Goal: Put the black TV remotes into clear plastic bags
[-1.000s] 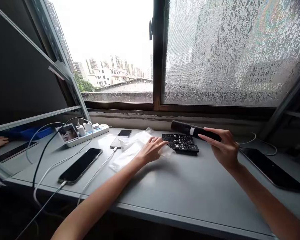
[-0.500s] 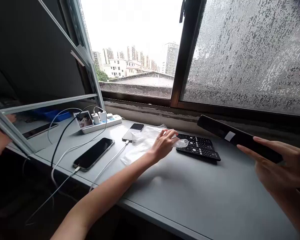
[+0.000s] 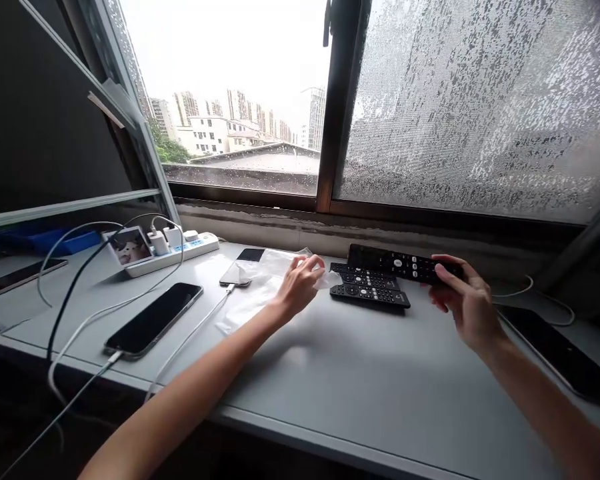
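My left hand (image 3: 300, 280) is closed, pinching the edge of a clear plastic bag (image 3: 260, 293) that lies crumpled on the desk. Part of the bag sticks out to the right of my fingers. In my right hand (image 3: 465, 293) is a black remote control (image 3: 405, 263), its button side toward me, gripped at its right end and raised over the desk. Behind and below it, more black remote controls (image 3: 370, 295) lie side by side on the desk, partly covered by the raised one.
A phone (image 3: 155, 320) on a charging cable lies at the left; a second phone (image 3: 235, 273) is partly under the bag. A power strip (image 3: 180, 253) with chargers and a picture card (image 3: 129, 247) stand behind. A dark flat device (image 3: 560, 347) lies at the right. Cables cross the desk's front edge.
The remote control in my right hand has moved left and turned from its back to its button side, now above the other remotes. My left hand keeps hold of the bag. The view has shifted right.
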A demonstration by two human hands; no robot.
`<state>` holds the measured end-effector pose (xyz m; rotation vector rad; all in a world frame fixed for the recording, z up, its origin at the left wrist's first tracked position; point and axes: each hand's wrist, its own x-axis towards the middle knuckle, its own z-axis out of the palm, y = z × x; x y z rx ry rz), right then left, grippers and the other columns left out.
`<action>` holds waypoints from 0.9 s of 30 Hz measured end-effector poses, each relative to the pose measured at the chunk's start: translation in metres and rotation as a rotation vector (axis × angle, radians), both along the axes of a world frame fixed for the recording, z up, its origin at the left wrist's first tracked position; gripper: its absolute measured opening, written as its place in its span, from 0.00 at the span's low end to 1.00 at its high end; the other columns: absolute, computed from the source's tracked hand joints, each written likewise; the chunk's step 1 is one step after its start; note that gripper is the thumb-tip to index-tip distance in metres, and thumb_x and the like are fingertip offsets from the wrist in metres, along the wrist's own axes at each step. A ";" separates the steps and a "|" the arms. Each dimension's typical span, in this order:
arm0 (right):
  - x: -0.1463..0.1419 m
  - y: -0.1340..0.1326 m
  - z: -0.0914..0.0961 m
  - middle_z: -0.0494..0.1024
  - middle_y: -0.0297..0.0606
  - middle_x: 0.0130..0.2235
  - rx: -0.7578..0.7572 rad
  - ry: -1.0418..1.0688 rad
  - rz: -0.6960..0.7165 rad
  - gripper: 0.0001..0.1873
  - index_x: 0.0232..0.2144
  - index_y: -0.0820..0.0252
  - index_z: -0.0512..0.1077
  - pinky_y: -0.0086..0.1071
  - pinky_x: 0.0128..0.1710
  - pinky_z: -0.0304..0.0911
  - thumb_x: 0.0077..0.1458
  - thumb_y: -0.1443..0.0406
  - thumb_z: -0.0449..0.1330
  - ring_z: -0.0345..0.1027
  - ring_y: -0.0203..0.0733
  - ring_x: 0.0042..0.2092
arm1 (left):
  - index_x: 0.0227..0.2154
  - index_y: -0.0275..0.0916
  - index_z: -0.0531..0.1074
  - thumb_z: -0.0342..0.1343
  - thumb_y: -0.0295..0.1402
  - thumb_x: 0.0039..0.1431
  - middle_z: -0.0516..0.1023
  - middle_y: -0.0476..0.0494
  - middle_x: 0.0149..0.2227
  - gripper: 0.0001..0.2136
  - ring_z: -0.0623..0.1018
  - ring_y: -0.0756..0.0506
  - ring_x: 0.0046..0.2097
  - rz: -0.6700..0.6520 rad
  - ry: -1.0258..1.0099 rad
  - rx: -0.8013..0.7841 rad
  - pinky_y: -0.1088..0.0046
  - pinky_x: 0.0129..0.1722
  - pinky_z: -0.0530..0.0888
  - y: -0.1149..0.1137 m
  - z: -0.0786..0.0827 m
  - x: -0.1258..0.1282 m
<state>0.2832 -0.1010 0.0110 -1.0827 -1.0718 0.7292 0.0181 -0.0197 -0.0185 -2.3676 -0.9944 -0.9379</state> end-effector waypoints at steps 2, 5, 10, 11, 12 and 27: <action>0.004 0.003 -0.001 0.67 0.31 0.21 -0.063 0.137 -0.011 0.13 0.33 0.57 0.67 0.25 0.13 0.48 0.43 0.61 0.61 0.59 0.33 0.18 | 0.28 0.38 0.69 0.46 0.18 0.49 0.72 0.47 0.39 0.11 0.69 0.47 0.39 -0.005 0.008 0.006 0.68 0.44 0.63 -0.002 0.001 0.000; 0.007 0.006 -0.006 0.64 0.30 0.19 -0.136 0.285 -0.002 0.09 0.28 0.59 0.68 0.24 0.12 0.45 0.41 0.63 0.60 0.58 0.32 0.18 | 0.37 0.38 0.67 0.47 0.20 0.50 0.72 0.45 0.40 0.12 0.70 0.47 0.41 -0.034 0.011 0.022 0.67 0.45 0.60 -0.009 0.005 0.004; 0.002 0.006 -0.009 0.62 0.28 0.17 -0.177 0.313 0.042 0.08 0.28 0.59 0.68 0.23 0.10 0.43 0.39 0.64 0.59 0.53 0.29 0.15 | 0.47 0.38 0.63 0.52 0.36 0.51 0.72 0.44 0.39 0.19 0.68 0.44 0.43 -0.041 -0.018 0.010 0.66 0.45 0.57 -0.026 0.010 0.015; 0.001 0.005 -0.009 0.62 0.28 0.17 -0.164 0.281 0.041 0.08 0.28 0.59 0.68 0.24 0.10 0.43 0.39 0.64 0.59 0.53 0.29 0.15 | 0.46 0.38 0.64 0.52 0.37 0.51 0.72 0.44 0.38 0.18 0.68 0.44 0.43 -0.040 -0.004 0.004 0.65 0.45 0.57 -0.028 0.010 0.017; -0.001 0.004 -0.008 0.62 0.28 0.17 -0.150 0.241 0.038 0.08 0.28 0.58 0.68 0.24 0.10 0.43 0.40 0.64 0.59 0.52 0.29 0.15 | 0.44 0.39 0.65 0.52 0.37 0.51 0.71 0.44 0.38 0.17 0.68 0.43 0.42 -0.040 0.013 0.000 0.65 0.44 0.57 -0.030 0.010 0.019; -0.013 -0.007 -0.004 0.74 0.42 0.28 -0.236 -0.074 0.445 0.21 0.45 0.60 0.63 0.28 0.18 0.61 0.55 0.55 0.44 0.68 0.41 0.25 | 0.27 0.36 0.68 0.54 0.38 0.46 0.69 0.42 0.35 0.10 0.68 0.45 0.34 0.055 0.156 -0.037 0.65 0.42 0.63 -0.033 0.010 0.021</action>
